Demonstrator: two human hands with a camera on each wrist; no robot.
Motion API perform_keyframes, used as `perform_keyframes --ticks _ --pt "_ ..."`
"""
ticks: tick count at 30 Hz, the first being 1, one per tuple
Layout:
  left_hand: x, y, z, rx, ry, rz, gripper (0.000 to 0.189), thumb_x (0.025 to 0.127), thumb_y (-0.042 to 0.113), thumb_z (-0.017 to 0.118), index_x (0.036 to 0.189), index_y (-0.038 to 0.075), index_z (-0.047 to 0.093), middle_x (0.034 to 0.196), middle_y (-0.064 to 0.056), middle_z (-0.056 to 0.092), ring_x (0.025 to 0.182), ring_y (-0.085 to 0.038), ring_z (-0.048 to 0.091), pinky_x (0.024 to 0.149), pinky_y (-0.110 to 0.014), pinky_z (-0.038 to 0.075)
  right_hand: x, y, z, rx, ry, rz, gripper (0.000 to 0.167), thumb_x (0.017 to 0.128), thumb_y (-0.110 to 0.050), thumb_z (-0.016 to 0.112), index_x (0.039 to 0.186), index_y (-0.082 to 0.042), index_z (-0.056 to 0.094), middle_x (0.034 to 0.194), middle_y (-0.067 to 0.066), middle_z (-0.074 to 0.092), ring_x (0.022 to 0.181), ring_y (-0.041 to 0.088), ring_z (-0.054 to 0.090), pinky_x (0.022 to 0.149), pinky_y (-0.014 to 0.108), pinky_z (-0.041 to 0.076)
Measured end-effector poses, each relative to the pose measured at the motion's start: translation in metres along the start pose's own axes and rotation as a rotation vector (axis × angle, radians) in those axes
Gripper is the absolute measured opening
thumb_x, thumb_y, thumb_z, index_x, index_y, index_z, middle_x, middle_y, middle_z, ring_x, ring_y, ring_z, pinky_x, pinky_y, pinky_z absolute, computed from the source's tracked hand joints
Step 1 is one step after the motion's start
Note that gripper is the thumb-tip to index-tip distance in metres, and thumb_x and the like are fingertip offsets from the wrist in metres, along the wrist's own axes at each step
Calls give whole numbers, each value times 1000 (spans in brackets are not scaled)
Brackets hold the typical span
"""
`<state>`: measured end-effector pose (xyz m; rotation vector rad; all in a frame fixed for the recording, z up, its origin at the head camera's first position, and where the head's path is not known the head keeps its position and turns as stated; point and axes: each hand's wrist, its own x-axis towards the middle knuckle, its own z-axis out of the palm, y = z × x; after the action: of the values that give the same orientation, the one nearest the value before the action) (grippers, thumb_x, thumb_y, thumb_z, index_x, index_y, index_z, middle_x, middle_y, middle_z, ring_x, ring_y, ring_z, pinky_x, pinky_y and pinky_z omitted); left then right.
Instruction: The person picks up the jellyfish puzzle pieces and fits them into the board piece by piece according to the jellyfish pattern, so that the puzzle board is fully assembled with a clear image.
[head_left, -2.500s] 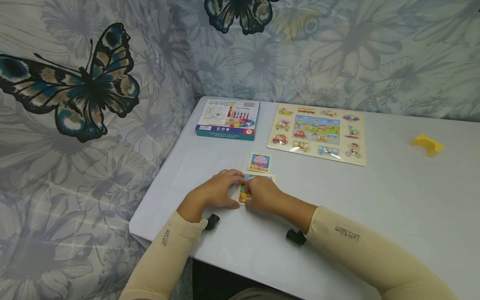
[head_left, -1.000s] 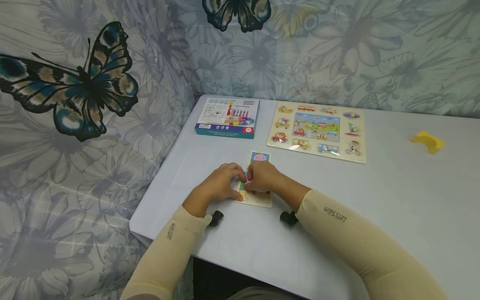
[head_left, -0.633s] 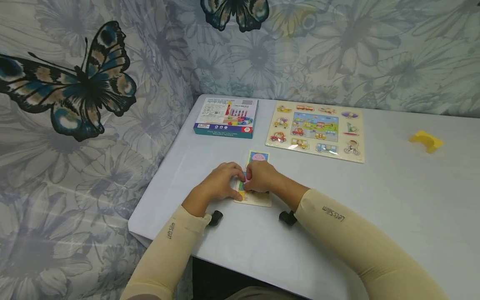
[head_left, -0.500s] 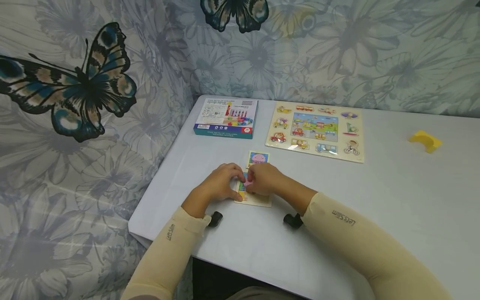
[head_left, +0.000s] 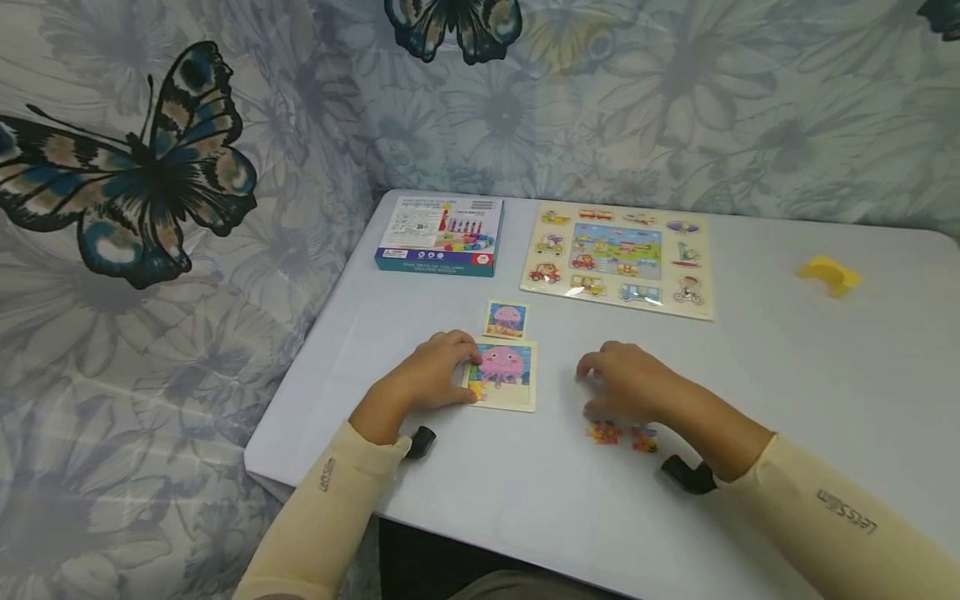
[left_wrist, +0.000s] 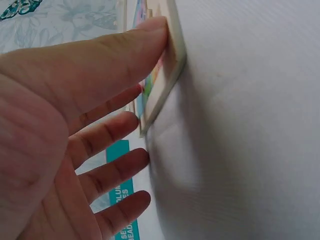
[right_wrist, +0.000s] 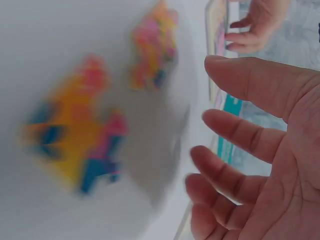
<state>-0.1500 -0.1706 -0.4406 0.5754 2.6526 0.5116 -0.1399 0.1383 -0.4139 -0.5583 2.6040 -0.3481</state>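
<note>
A small wooden jigsaw puzzle [head_left: 504, 363] with a pink jellyfish picture lies flat on the table; bare wood shows along its lower right. My left hand [head_left: 435, 371] rests at its left side. In the left wrist view, the thumb [left_wrist: 145, 45] touches the board's edge while the fingers spread loosely. Off to the right, my right hand [head_left: 630, 385] hovers with relaxed fingers, nothing visible in it. Below it lie an orange puzzle piece [head_left: 603, 432] and a second puzzle piece [head_left: 644, 438], both blurred in the right wrist view. A matching jellyfish picture card [head_left: 506, 319] sits just above the jigsaw.
At the back of the white table [head_left: 480, 475] are a boxed bead set [head_left: 438, 235] and a large vehicle puzzle board [head_left: 617, 260]. A yellow arched block [head_left: 828, 275] stands at the far right. Patterned fabric [head_left: 652, 108] borders the left and back.
My right hand has left the jigsaw and moved right, above the loose pieces, uncovering the jellyfish picture. The left hand stays at the board's left edge. The head view has shifted slightly.
</note>
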Motion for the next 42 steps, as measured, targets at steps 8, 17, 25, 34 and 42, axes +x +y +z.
perform_keyframes --ticks 8,17,25,34,42 --pt "0 5 1 30 -11 36 50 90 37 79 136 27 65 145 0 51 135 -24 43 115 -46 39 -37 14 27 54 115 -72 31 73 -19 90 98 -21 71 94 -1 57 87 20 52 77 37 49" --pt "3 5 4 29 -27 43 49 90 35 79 137 32 66 145 3 49 136 -22 41 116 -44 38 -48 16 36 85 189 -139 25 75 -14 89 90 -17 70 91 -4 57 85 15 52 78 36 50" --pt "4 5 2 12 -43 34 51 89 33 80 138 31 65 147 3 48 137 -23 40 116 -44 38 -27 -11 27 86 207 -107 19 81 -15 83 97 -10 73 86 -3 66 81 15 58 78 38 56" --pt "6 2 2 -1 -44 50 50 89 32 81 137 30 66 147 2 48 136 -24 41 115 -46 37 19 -51 27 22 256 -311 13 84 -17 83 97 -15 81 86 -4 72 81 13 61 78 36 55" --pt "6 -2 1 -19 -37 62 50 88 27 81 136 29 67 147 2 49 135 -25 40 115 -45 38 50 -76 38 -68 333 -495 8 83 -13 84 91 -13 83 78 -3 72 70 12 54 71 30 51"
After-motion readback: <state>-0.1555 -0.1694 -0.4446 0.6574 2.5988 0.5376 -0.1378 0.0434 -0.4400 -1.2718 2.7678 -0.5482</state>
